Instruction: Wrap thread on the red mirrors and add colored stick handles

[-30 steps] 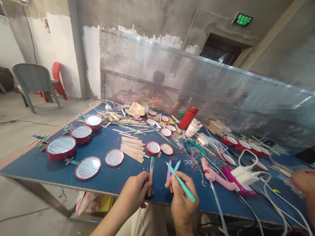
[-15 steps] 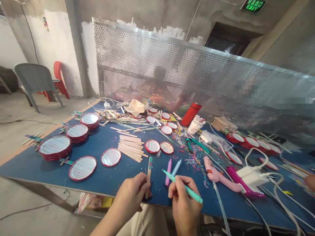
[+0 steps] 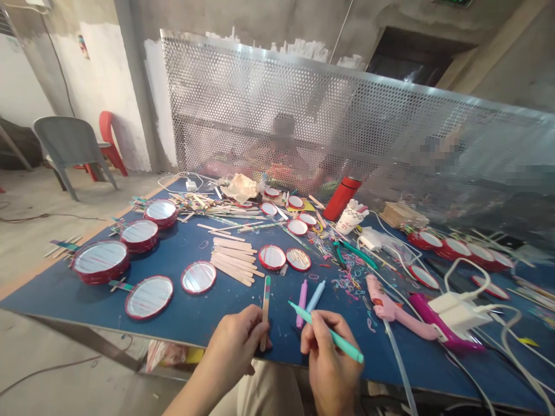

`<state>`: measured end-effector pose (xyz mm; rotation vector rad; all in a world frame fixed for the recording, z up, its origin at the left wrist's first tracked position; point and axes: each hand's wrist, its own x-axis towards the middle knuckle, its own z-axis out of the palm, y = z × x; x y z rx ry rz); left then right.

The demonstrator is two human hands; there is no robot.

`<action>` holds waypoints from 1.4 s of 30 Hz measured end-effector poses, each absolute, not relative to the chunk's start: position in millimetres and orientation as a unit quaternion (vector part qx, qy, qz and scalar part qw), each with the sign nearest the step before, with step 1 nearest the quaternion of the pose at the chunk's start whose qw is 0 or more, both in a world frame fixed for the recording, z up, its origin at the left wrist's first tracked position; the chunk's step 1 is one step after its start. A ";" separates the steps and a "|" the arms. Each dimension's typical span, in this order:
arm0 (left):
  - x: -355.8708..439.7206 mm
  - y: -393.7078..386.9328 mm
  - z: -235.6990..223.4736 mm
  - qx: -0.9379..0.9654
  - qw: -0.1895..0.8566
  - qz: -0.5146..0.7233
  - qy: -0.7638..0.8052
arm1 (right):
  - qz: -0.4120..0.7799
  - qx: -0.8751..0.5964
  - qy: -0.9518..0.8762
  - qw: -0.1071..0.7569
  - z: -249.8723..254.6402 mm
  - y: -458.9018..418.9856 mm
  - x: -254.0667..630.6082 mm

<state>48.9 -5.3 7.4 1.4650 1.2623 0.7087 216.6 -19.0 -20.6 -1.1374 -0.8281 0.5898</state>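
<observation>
My left hand pinches a wooden craft stick upright near the table's front edge; its upper end is coloured in green and purple bands. In my right hand is a mint-green marker pen, held in a writing grip with its tip pointing left toward the stick, apart from it. A purple marker and a light blue marker lie just beyond my right hand. Farther back is a row of plain craft sticks, beside a round red-rimmed lid and another holding short stick pieces.
Red-rimmed round pieces stand along the left of the blue table. To the right lie a pink glue gun, white chargers with cables, green-handled pliers and loose rubber bands. A red flask stands before a perforated metal screen.
The view has shifted slightly, so the table's things appear a little farther right. Both hands keep their holds on the stick and the marker, with the pen tip still apart from the stick.
</observation>
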 end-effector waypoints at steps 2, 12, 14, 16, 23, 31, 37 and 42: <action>48.6 -4.9 9.5 0.612 0.519 0.288 0.522 | 0.283 -0.514 -0.383 0.714 -20.0 -20.3 214.1; 46.6 -4.9 15.1 0.642 0.500 0.265 0.518 | 0.115 -0.437 -0.527 0.720 -15.9 -23.8 180.7; 46.3 -4.8 14.6 0.647 0.494 0.262 0.518 | 0.110 -0.432 -0.546 0.709 -17.3 -25.8 180.9; 46.3 -4.6 13.4 0.647 0.491 0.265 0.519 | 0.088 -0.433 -0.563 0.699 -19.6 -27.8 182.7; 47.1 -5.7 14.2 0.651 0.486 0.269 0.517 | 0.036 -0.443 -0.595 0.670 -25.6 -29.2 185.5; 48.7 -6.7 20.4 0.651 0.478 0.260 0.530 | 0.019 -0.456 -0.596 0.661 -31.1 -29.2 186.1; 49.8 -7.4 20.3 0.643 0.486 0.260 0.532 | 0.016 -0.455 -0.591 0.666 -37.3 -30.0 187.5; 49.1 -7.6 19.4 0.651 0.480 0.255 0.530 | 0.035 -0.467 -0.586 0.662 -36.6 -31.6 183.7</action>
